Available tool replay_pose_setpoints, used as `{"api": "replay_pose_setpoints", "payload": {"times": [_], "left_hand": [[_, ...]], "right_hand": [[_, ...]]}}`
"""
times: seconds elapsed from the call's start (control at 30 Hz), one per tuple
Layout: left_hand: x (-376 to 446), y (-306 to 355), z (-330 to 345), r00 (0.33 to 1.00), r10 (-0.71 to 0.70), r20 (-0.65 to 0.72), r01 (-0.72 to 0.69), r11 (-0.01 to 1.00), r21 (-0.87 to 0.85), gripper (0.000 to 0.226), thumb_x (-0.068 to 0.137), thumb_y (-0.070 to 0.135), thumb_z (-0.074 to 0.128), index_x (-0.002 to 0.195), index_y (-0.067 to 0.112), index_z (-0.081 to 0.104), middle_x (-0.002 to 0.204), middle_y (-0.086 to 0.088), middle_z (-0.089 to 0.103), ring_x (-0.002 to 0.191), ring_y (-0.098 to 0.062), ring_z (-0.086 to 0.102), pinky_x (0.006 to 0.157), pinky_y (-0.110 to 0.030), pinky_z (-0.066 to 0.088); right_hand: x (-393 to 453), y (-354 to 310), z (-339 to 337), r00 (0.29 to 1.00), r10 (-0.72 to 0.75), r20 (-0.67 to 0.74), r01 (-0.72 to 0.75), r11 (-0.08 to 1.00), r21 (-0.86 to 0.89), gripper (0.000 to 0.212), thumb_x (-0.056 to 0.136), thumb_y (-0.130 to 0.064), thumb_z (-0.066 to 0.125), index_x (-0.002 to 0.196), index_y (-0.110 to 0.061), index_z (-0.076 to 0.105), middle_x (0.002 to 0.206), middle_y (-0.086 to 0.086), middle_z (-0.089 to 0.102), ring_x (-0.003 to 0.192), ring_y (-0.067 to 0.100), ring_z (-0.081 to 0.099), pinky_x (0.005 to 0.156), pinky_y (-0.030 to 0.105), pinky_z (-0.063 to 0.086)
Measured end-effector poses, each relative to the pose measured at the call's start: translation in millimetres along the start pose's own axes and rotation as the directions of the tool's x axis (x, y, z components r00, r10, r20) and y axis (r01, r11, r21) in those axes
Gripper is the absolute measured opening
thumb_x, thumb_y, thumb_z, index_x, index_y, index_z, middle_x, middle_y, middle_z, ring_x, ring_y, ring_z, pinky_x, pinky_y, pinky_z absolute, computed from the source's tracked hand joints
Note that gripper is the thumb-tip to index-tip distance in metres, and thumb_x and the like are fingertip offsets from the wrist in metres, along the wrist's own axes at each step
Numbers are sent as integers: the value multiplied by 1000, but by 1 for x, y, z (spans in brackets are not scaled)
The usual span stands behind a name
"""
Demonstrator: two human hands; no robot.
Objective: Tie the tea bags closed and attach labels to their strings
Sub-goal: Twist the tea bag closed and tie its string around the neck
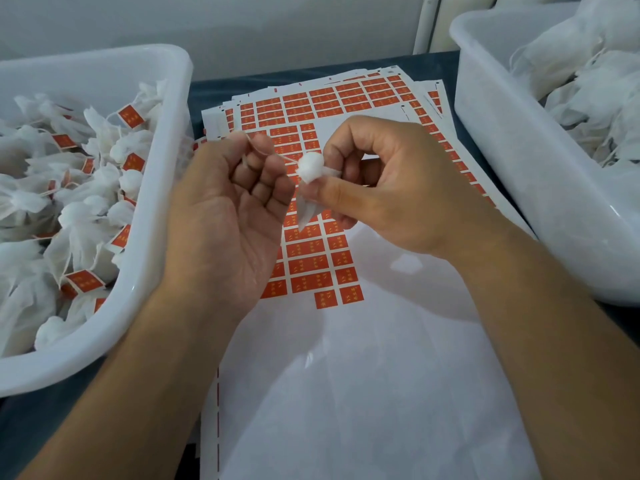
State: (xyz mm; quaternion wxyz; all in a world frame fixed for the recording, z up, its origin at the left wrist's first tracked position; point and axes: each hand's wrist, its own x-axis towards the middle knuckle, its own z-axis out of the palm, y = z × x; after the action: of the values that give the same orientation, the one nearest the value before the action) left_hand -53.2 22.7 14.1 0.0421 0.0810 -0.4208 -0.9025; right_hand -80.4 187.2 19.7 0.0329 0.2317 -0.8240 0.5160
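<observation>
You are holding one small tea bag [309,165] up over the label sheet [311,258], between the two white bins. Your right hand [381,188] is pinching it just below the round filled part, thumb and forefinger closed on the gathered neck, with the loose tail of fabric hanging down under your fingertips. Your left hand [228,209] is curled with its fingers folded in, and the string [273,154] is running taut from the bag to your fingertips, seemingly looped round one finger, though you cannot tell from here exactly how it is wound. The main risk is coming from that tension: if you are pulling too hard or at an angle, the thin string may be snapping or tearing through the soft fabric, and the filling may be spilling. If your right pinch is sliding down toward the tail, the gathers are likely opening before the knot is seating. A loop caught on your finger could be cinching on you instead of the neck. The bag is also hanging directly above the peelable red labels [308,263], so a dropped bag or trailing string may be sticking there. The left bin [149,258] holds labelled bags; the right bin [519,161] holds unlabelled ones.
</observation>
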Motion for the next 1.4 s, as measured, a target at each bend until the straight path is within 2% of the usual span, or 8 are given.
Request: {"api": "replay_pose_setpoints", "payload": {"times": [0.2,0.5,0.67,0.83,0.97,1.1,1.17,1.4], "left_hand": [[3,-1,0,999,-20,-37,23,996,85,19,103,17,53,100,8,70,80,-2,72,69,-10,70,65,-21,56],[3,-4,0,997,69,-42,-64,992,109,21,103,17,54,88,12,67,73,1,70,67,-9,68,67,-20,56],[3,-4,-2,997,78,-16,-70,953,295,9,101,22,61,97,20,69,88,2,77,80,-12,75,73,-22,58],[-1,-10,-7,952,306,-15,-191,629,754,21,99,33,64,115,46,57,104,29,68,89,12,68,56,-8,53],[-24,-9,-23,957,268,108,-197,332,922,32,98,37,66,114,57,48,107,39,58,92,16,63,45,-1,41],[-62,-2,-53,973,147,176,-190,87,978,31,94,50,59,117,61,42,119,39,50,103,28,50,52,6,37],[-81,5,-64,976,105,191,-196,35,980,30,93,51,54,118,61,41,119,52,42,108,38,37,78,2,39],[-116,23,-75,999,-15,-32,35,442,896,32,84,44,61,111,61,57,124,43,57,116,5,62,87,-19,51]], "right_hand": [[1,7,4,997,63,36,-58,989,-135,22,86,-46,77,86,-32,61,69,-16,62,69,8,62,58,12,51],[2,9,2,995,78,55,-69,986,-151,22,85,-48,76,83,-31,61,70,-13,64,71,13,65,62,24,56],[3,16,3,986,150,67,-129,961,-243,24,87,-50,74,83,-31,60,69,-13,63,71,-2,62,53,5,45],[3,26,4,967,248,57,-216,917,-334,27,89,-59,66,84,-34,57,74,-19,60,70,-5,61,54,10,38],[2,30,4,927,344,148,-271,888,-371,32,87,-68,63,87,-37,55,81,-21,60,71,5,61,58,17,40],[4,29,1,898,414,151,-351,879,-322,33,84,-70,65,93,-40,54,69,-22,65,61,0,69,42,8,42],[4,26,-2,887,431,164,-375,881,-289,35,83,-68,68,97,-39,54,66,-27,67,58,-3,69,40,8,43],[-2,15,-3,854,499,150,-410,822,-396,45,78,-74,67,105,-43,48,81,-20,66,60,-9,67,50,18,47]]}}
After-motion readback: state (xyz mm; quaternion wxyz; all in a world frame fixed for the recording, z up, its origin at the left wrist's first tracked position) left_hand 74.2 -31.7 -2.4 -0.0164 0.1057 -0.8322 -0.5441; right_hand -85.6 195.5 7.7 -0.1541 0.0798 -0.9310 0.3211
